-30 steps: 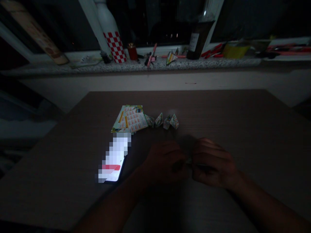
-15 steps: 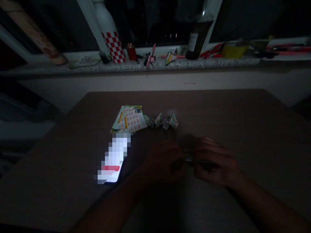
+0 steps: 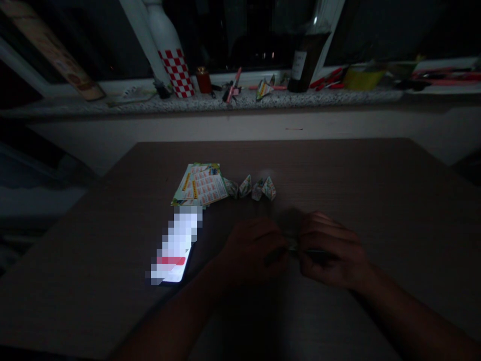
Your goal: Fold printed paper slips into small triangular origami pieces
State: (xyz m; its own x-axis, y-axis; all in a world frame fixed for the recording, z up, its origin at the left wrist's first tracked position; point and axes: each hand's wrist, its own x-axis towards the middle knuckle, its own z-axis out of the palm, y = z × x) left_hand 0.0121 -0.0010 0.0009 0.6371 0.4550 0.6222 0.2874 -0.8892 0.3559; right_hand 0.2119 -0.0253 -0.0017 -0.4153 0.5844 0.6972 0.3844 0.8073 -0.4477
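My left hand (image 3: 257, 248) and my right hand (image 3: 332, 248) are close together over the front middle of the table, fingers curled inward. Both pinch a small folded piece of paper (image 3: 292, 244), of which only a pale bit shows in the gap and an edge under the right fingers. Dim light and my fingers hide its shape. Beyond my hands stands a row of several small folded paper figures (image 3: 257, 189). Left of them lies a stack of printed leaflets (image 3: 206, 186).
A lit smartphone (image 3: 175, 248) lies left of my left forearm on the wooden table (image 3: 356, 175). On the granite windowsill (image 3: 210, 103) stand a white bottle with red checks (image 3: 176, 72), a small red jar (image 3: 203, 80), a dark bottle (image 3: 302, 65), pens (image 3: 233, 86) and a yellow container (image 3: 363, 77).
My left hand has shifted very slightly right, toward my right hand. The paper stays between my fingers, and the phone, leaflets and folded figures have not moved.
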